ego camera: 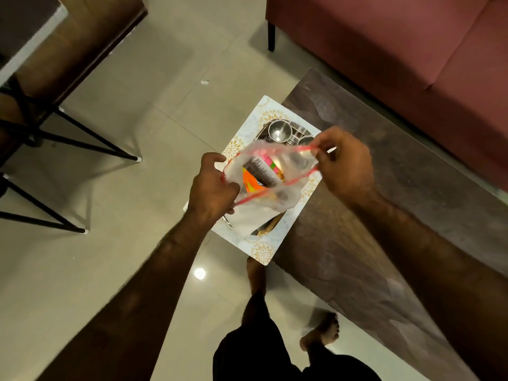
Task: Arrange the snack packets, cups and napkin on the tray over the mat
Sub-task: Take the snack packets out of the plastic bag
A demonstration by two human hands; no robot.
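I hold a clear plastic bag (277,200) with a red rim open above the tray. My left hand (213,185) pinches the rim on the left and my right hand (343,163) pinches it on the right. Inside the bag lie snack packets (258,174), one orange and one dark with print. Below the bag a patterned white mat (262,250) overhangs the end of the dark table (384,215). On the mat sits a tray (270,225), mostly hidden by the bag. Two steel cups (279,131) stand at the tray's far end.
A maroon sofa (412,50) stands beyond the table. A chair with black metal legs (68,127) is on the left over the tiled floor. My bare feet (321,332) stand beside the table's near edge. A small scrap (204,82) lies on the floor.
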